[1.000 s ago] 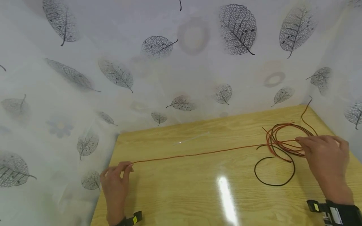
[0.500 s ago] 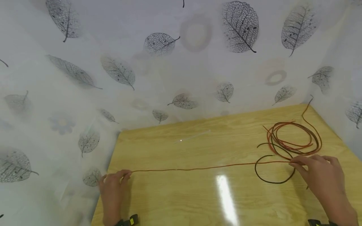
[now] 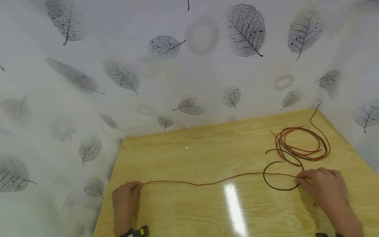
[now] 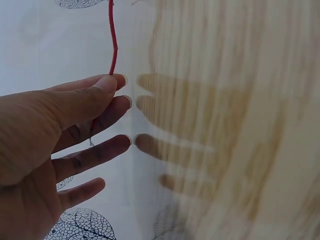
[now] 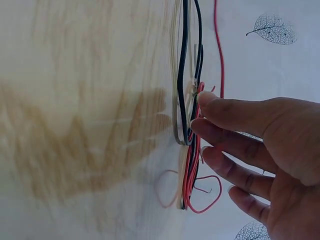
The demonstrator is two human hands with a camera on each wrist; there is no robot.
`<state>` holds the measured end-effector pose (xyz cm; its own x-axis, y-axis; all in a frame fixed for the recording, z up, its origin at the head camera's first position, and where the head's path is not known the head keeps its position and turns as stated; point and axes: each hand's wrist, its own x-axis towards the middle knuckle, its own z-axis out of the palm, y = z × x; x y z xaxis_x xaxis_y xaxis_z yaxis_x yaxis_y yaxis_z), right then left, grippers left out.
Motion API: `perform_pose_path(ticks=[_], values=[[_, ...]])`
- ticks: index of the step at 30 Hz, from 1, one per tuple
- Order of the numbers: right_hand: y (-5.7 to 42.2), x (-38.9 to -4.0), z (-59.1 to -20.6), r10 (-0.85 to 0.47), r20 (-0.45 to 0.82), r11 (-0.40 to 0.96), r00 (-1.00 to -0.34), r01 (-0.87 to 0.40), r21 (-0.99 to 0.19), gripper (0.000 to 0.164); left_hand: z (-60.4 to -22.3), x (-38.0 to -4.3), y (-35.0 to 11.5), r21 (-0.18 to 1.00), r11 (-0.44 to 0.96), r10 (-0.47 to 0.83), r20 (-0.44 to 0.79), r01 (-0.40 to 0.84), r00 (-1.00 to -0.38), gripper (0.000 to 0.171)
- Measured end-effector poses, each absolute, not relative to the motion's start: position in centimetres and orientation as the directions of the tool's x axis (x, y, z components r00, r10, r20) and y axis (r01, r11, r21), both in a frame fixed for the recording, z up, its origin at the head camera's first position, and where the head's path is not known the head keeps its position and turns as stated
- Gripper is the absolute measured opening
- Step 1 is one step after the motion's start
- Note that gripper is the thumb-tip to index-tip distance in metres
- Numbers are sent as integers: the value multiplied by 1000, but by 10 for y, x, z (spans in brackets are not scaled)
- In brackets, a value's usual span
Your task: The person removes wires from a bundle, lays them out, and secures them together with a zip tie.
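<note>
A thin red wire (image 3: 201,184) runs across the wooden table in gentle waves between both hands. My left hand (image 3: 125,197) pinches its left end between thumb and fingertips; in the left wrist view the red wire (image 4: 114,47) comes up out of that pinch, and a bare stranded tip hangs below. My right hand (image 3: 325,187) pinches the wire near its other end, over the edge of a dark wire loop (image 3: 278,189). In the right wrist view the red wire (image 5: 219,50) passes behind the thumb, so the grip itself is partly hidden.
A coil of red and dark wires (image 3: 322,154) lies beyond my right hand. One brown-red strand (image 3: 315,124) curls up toward the back corner. Leaf-patterned sheeting (image 3: 204,75) borders the wooden table (image 3: 165,158) at the back and sides.
Both hands have come nearer to me, the right one most, drawing the red wire off the coil. The wire was stretched nearly straight and now lies slack and wavy.
</note>
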<state>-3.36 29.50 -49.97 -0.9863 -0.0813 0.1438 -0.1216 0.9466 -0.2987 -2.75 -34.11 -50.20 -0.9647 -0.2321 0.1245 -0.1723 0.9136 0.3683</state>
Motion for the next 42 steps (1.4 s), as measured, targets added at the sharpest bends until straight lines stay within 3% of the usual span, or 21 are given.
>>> perform_pose_path(ticks=[11,16,20,29,38,42], values=[[289,-40,-503,-107,87,924,-990,-131,-359,12,-502,-32,-340,350,924,-191,75,-154,-979,12],[288,-45,-502,-171,219,925,-960,-234,-301,15,-500,-34,-337,357,919,-195,44,-167,-980,16],[285,-56,-495,-200,293,922,-935,-280,-266,15,-496,-38,-327,364,922,-174,90,-130,-981,13],[277,-67,-480,-245,96,903,-965,-263,-341,15,-484,-54,-288,385,919,-37,310,90,-950,10],[292,-47,-489,-310,-9,897,-951,-290,-334,23,-482,-64,-269,359,913,48,376,194,-925,15],[299,-41,-494,-317,0,899,-948,-300,-318,31,-483,-68,-258,371,904,72,362,215,-929,15]])
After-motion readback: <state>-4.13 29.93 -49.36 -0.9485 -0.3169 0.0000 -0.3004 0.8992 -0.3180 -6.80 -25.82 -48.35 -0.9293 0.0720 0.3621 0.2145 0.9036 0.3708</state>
